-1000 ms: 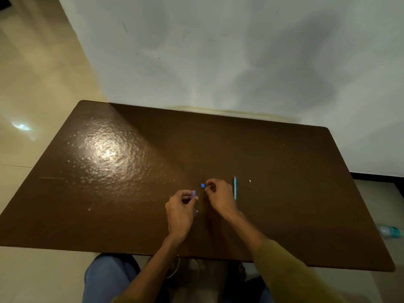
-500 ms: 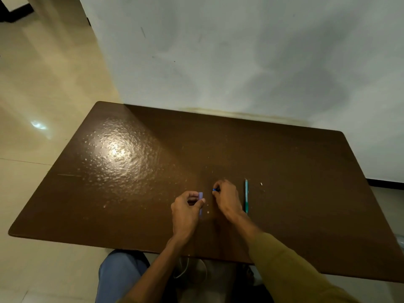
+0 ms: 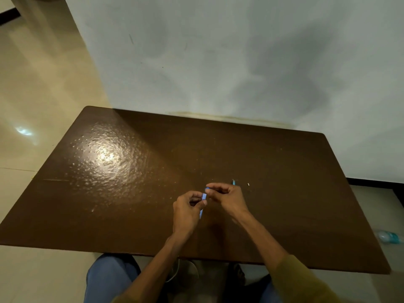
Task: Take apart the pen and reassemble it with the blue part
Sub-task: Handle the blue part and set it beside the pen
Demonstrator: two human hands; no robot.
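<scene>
My left hand (image 3: 188,212) grips a pale blue pen barrel (image 3: 203,202), which points away from me above the brown table (image 3: 122,193). My right hand (image 3: 229,199) pinches a small dark blue part (image 3: 207,188) right at the barrel's far end. Whether the two pieces touch is too small to tell. Behind my right hand, only the tip of a thin teal refill (image 3: 233,182) shows on the table. A tiny white piece (image 3: 248,184) lies just to the right of it.
A pale wall rises right behind the table's far edge. A plastic bottle (image 3: 388,237) lies on the floor past the table's right edge. My knees sit under the near edge.
My right hand picked the small blue part up from the table and brought it left to the barrel end. Both hands have risen slightly, and my right hand now covers most of the teal refill.
</scene>
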